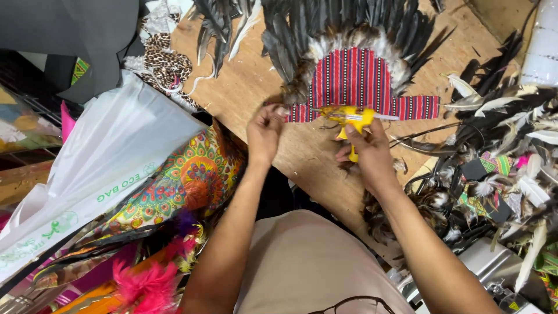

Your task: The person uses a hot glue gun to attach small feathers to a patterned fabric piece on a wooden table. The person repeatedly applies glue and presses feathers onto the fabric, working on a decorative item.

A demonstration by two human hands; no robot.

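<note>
I have one view only, from the camera on my head, looking steeply down over my chest and forearms at the wooden worktable (244,87) in front of me. It sits close: my left hand (264,132) and right hand (367,152) fill the middle of the frame, and the feathered headdress (354,70) lies at the top edge, partly cut off.

Headdress (360,75) on table (250,81), feathers (505,116) right.
</note>
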